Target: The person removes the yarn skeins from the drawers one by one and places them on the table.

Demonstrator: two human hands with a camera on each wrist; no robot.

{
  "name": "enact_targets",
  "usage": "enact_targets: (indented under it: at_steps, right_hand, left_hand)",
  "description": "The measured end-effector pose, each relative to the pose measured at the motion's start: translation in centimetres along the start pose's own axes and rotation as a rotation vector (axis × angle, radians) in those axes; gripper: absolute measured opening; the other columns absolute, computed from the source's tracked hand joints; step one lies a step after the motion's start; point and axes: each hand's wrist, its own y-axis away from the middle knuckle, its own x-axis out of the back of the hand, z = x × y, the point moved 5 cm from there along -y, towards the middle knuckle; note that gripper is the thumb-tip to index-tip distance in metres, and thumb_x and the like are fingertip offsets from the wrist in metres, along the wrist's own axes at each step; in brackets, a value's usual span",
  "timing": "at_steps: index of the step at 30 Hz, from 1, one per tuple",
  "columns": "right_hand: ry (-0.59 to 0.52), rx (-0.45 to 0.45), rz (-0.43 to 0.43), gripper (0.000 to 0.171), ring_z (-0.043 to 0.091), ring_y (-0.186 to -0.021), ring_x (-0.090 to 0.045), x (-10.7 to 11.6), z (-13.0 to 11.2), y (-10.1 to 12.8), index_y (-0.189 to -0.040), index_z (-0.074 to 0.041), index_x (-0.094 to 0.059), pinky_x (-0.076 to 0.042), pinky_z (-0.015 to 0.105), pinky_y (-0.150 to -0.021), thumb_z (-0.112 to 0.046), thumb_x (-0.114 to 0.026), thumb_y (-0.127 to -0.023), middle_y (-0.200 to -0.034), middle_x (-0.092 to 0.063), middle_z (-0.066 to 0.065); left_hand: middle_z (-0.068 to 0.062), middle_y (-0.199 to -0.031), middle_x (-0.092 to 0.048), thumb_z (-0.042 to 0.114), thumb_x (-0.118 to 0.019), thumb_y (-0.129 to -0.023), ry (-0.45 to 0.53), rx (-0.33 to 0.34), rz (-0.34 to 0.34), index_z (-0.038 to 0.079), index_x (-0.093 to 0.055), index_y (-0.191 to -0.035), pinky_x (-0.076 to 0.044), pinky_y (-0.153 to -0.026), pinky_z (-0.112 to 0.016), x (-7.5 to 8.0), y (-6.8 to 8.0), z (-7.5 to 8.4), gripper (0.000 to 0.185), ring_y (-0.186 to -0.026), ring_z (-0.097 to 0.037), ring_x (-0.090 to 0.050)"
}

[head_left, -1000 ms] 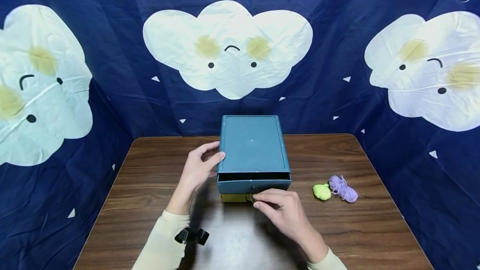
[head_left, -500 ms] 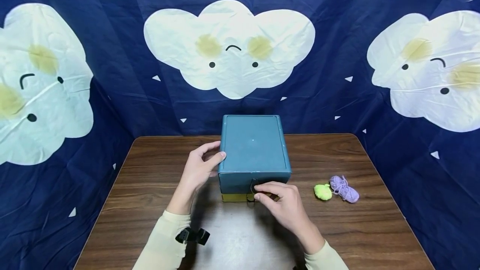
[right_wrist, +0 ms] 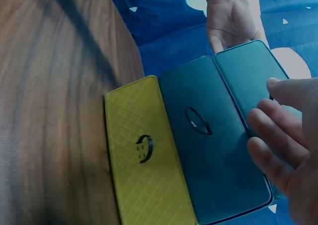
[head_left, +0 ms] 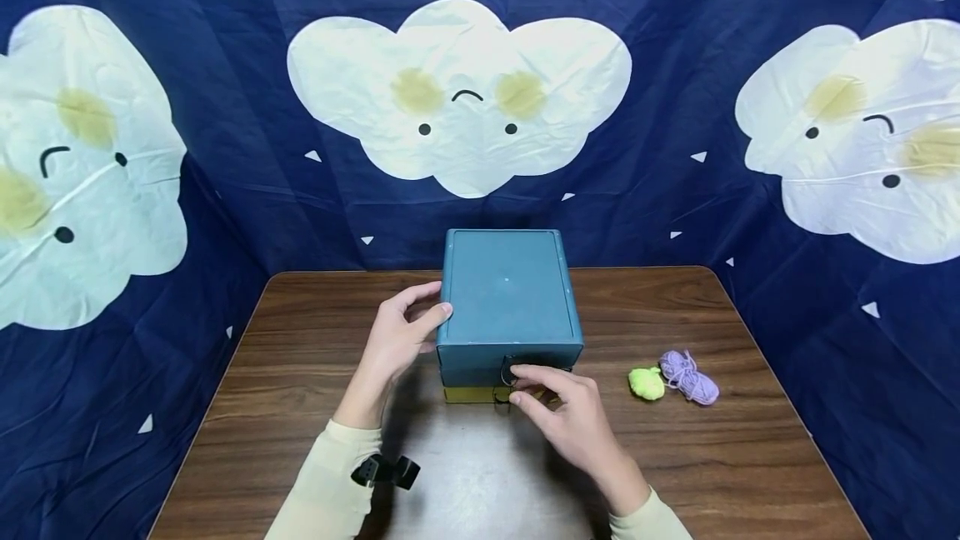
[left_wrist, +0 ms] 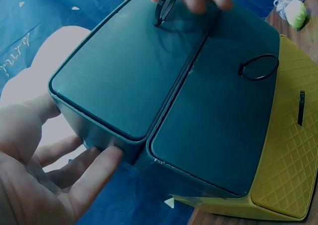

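A stack of drawers, teal above (head_left: 506,286) and yellow at the bottom (right_wrist: 134,111), stands on the table. The top teal drawer (left_wrist: 124,71) sits flush in its casing, as does the lower teal drawer (left_wrist: 213,106). Each front has a black ring pull, the top one (left_wrist: 166,9) right by the fingers of my right hand (head_left: 573,411). That hand's fingers are loosely bent, with thumb and index finger apart before the top drawer front. My left hand (head_left: 397,336) rests along the left side of the top casing, thumb at its upper edge, fingers extended against the wall.
Right of the stack, a purple skein of yarn (head_left: 688,377) and a smaller lime-green ball of yarn (head_left: 646,383) lie on the wooden table (head_left: 750,457). Behind the table hangs a dark blue cloth (head_left: 660,215) with cloud prints.
The top teal drawer, a little out one second ago, has slid back into its casing. My right hand's fingers moved slightly up the front and spread. The left hand stayed put.
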Motion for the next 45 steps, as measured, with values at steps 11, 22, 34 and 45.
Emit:
enact_targets:
  at_steps: [11,22,34,45]
  right_hand:
    - [0.006,0.022,0.106,0.022,0.009,-0.07,-0.068,0.5,1.1,1.4,-0.101,-0.015,-0.078,-0.055,0.018,-0.06,-0.003,-0.083,-0.084,-0.088,-0.077,0.001]
    - [0.074,-0.079,-0.112,0.022,-0.001,-0.069,-0.06,-1.3,3.4,1.8,-0.108,-0.01,-0.08,-0.054,0.02,-0.058,-0.013,-0.084,-0.086,-0.098,-0.078,0.003]
    - [0.18,-0.12,-0.188,0.027,0.002,-0.078,-0.066,-2.8,4.4,2.0,-0.112,-0.014,-0.08,-0.057,0.022,-0.067,-0.013,-0.085,-0.085,-0.107,-0.078,-0.002]
    - [0.186,-0.115,-0.189,0.017,0.007,-0.095,-0.073,-3.2,4.8,1.6,-0.102,-0.017,-0.082,-0.06,0.029,-0.079,-0.014,-0.084,-0.086,-0.1,-0.079,-0.007]
  left_hand:
    - [-0.014,-0.138,-0.063,0.027,-0.075,-0.095,0.002,0.003,0.011,0.014,-0.062,-0.142,-0.063,-0.077,-0.046,-0.1,0.0,0.0,0.05,-0.107,-0.02,-0.069]
    - [-0.012,-0.14,-0.062,0.029,-0.075,-0.095,-0.008,-0.003,0.01,0.015,-0.062,-0.142,-0.063,-0.077,-0.046,-0.1,0.0,0.1,0.05,-0.11,-0.023,-0.068]
    - [-0.012,-0.138,-0.065,0.031,-0.075,-0.095,-0.024,0.011,0.032,0.017,-0.062,-0.141,-0.062,-0.074,-0.041,-0.1,0.2,-0.1,0.05,-0.103,-0.019,-0.071]
    - [-0.012,-0.139,-0.062,0.03,-0.075,-0.096,-0.011,0.006,0.021,0.016,-0.062,-0.142,-0.062,-0.075,-0.043,-0.1,0.2,-0.1,0.05,-0.109,-0.022,-0.068]
